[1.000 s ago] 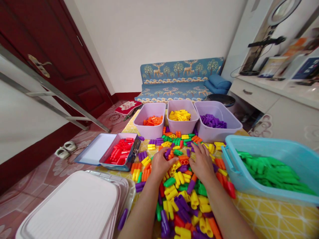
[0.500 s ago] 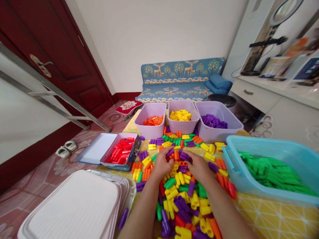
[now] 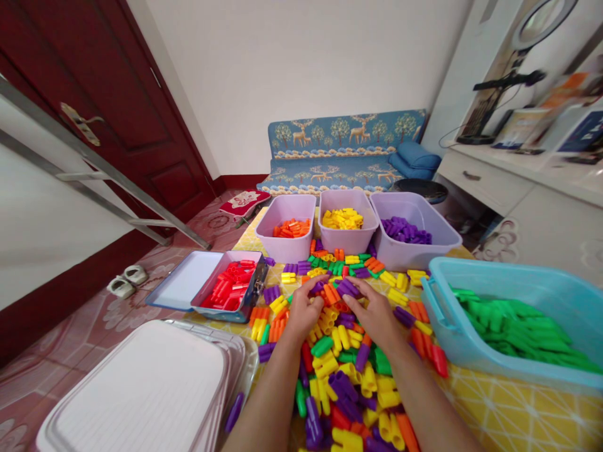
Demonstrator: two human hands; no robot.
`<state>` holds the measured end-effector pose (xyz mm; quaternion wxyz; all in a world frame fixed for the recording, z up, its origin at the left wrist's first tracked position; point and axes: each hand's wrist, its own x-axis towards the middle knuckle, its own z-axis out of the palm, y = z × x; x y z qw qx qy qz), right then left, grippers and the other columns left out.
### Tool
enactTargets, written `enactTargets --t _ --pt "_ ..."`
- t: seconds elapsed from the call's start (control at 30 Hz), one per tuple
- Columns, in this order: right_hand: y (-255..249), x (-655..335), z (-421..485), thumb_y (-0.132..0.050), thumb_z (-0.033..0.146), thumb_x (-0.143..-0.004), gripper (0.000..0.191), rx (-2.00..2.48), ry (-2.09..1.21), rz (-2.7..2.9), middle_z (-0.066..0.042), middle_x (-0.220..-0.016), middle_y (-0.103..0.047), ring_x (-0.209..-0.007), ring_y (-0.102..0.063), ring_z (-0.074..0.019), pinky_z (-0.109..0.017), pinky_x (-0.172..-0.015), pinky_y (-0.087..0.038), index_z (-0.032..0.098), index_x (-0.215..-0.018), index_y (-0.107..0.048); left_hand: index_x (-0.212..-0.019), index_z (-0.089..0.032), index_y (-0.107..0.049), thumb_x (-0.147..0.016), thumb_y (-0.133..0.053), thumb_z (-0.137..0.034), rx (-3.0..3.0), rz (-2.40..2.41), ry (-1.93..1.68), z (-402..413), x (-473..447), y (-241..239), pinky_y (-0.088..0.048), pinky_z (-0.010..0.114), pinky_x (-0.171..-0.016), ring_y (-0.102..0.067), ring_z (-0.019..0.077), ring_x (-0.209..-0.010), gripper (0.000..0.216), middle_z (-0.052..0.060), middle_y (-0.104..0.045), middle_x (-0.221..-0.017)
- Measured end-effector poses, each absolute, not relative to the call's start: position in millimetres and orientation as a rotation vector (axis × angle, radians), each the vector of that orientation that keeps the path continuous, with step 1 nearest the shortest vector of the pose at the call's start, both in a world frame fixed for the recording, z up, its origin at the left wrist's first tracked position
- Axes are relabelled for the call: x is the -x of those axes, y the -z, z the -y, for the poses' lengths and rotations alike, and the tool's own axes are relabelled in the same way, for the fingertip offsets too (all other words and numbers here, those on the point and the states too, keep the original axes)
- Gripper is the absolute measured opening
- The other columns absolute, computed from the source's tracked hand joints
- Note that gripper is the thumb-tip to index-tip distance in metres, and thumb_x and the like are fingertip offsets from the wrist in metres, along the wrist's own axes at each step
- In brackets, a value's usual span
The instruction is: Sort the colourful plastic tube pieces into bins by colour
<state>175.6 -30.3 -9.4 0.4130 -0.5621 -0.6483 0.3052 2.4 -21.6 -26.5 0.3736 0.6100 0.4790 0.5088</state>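
Both hands meet over a heap of coloured plastic tube blocks (image 3: 343, 336) in yellow, purple, orange, green and red. My left hand (image 3: 305, 309) is closed, its thumb and fingers around a purple tube block (image 3: 318, 288) that is partly hidden. Between thumb and fingers of my right hand (image 3: 375, 312) sits another purple tube block (image 3: 349, 288). An orange tube block (image 3: 331, 294) lies between the two hands; whether a finger supports it from below is hidden.
Lilac bins hold orange (image 3: 285, 250), yellow (image 3: 348, 242) and purple (image 3: 409, 258) blocks at the back. A blue bin (image 3: 499, 267) of green blocks stands right. An open case (image 3: 245, 314) with red blocks lies left, behind stacked white lids (image 3: 136, 383).
The orange block between my hands has turned to a slant. My right hand's fingers have shifted around the purple block, with the thumb now extended toward the middle. My left hand has hardly moved.
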Motion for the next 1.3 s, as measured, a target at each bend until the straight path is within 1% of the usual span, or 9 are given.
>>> enactTargets --t 0.2,0.37,0.57,0.7,0.8,0.9,0.97,1.13,1.3 --pt "11.1 -174.8 31.4 -0.056 0.032 -0.081 0.041 1.297 -0.808 1.575 -0.008 -0.113 -0.068 -0.101 -0.064 -0.0223 -0.036 -0.087 -0.05 0.019 -0.121 -0.058 -0.116 -0.019 -0.065 -0.072 -0.049 -0.009 -1.568 -1.144 -1.338 22.7 -1.1 25.0 -0.042 0.036 -0.103 -0.058 0.0216 -0.114 0.048 0.004 -0.067 -0.119" --pt "10.5 -172.8 32.7 -0.058 0.028 -0.081 0.038 1.248 -0.821 1.58 -0.006 -0.106 -0.069 -0.096 -0.065 -0.021 -0.035 -0.086 -0.049 0.021 -0.118 -0.058 -0.114 -0.02 -0.066 -0.078 -0.052 -0.014 -1.529 -1.116 -1.371 21.8 -1.0 25.6 -0.042 0.035 -0.103 -0.059 0.0212 -0.113 0.039 0.004 -0.067 -0.118" --pt "5.8 -170.6 35.5 -0.06 0.03 -0.081 0.036 1.182 -0.898 1.549 -0.007 -0.108 -0.069 -0.099 -0.064 -0.0214 -0.034 -0.087 -0.049 0.02 -0.116 -0.058 -0.118 -0.018 -0.062 -0.085 -0.055 -0.027 -1.423 -1.058 -1.418 23.2 -2.8 22.1 -0.047 0.032 -0.094 -0.062 0.0211 -0.106 0.035 0.007 -0.067 -0.117" --pt "1.3 -169.9 37.2 -0.061 0.03 -0.08 0.032 1.204 -0.827 1.555 -0.006 -0.104 -0.069 -0.095 -0.064 -0.0209 -0.033 -0.083 -0.05 0.021 -0.11 -0.061 -0.121 -0.018 -0.06 -0.086 -0.056 -0.031 -1.391 -1.081 -1.438 25.2 -2.4 19.3 -0.047 0.031 -0.092 -0.063 0.0205 -0.103 0.038 0.008 -0.069 -0.112" --pt "4.5 -170.5 35.0 -0.062 0.026 -0.076 0.026 1.256 -0.781 1.526 -0.005 -0.097 -0.069 -0.09 -0.064 -0.0206 -0.032 -0.078 -0.051 0.02 -0.102 -0.061 -0.124 -0.017 -0.058 -0.086 -0.056 -0.035 -1.367 -1.137 -1.46 24.5 -2.0 19.3 -0.049 0.029 -0.084 -0.064 0.0185 -0.093 0.042 0.008 -0.07 -0.106" --pt "14.4 -172.3 30.8 -0.063 0.025 -0.072 0.023 1.344 -0.826 1.531 -0.003 -0.088 -0.068 -0.075 -0.063 -0.0185 -0.031 -0.068 -0.051 0.02 -0.093 -0.06 -0.125 -0.016 -0.057 -0.086 -0.057 -0.038 -1.334 -1.225 -1.476 22.0 -2.0 20.6 -0.049 0.024 -0.068 -0.061 0.0135 -0.07 0.046 0.005 -0.07 -0.086" --pt "20.8 -173.7 28.6 -0.063 0.027 -0.071 0.024 1.399 -0.868 1.577 -0.002 -0.083 -0.067 -0.066 -0.06 -0.0158 -0.029 -0.063 -0.049 0.02 -0.094 -0.06 -0.126 -0.015 -0.057 -0.085 -0.057 -0.038 -1.314 -1.259 -1.487 20.1 -2.1 22.2 -0.047 0.022 -0.06 -0.056 0.0112 -0.061 0.047 0.003 -0.067 -0.078" --pt "23.1 -175.5 27.8 -0.059 0.031 -0.076 0.041 1.407 -0.891 1.656 0.002 -0.075 -0.06 -0.056 -0.05 -0.012 -0.026 -0.056 -0.043 0.022 -0.116 -0.06 -0.132 -0.017 -0.052 -0.084 -0.057 -0.031 -1.327 -1.317 -1.566 17.7 0.1 24.4 -0.048 0.022 -0.062 -0.056 0.0108 -0.063 0.05 0.004 -0.068 -0.088" --pt "17.5 -175.7 28.0 -0.058 0.03 -0.076 0.039 1.466 -0.884 1.671 0.003 -0.064 -0.054 -0.055 -0.048 -0.013 -0.025 -0.054 -0.039 0.023 -0.113 -0.065 -0.131 -0.019 -0.053 -0.082 -0.056 -0.024 -1.446 -1.424 -1.664 9.8 8.8 -0.1 -0.05 0.024 -0.065 -0.059 0.0125 -0.069 0.049 0.005 -0.068 -0.099"
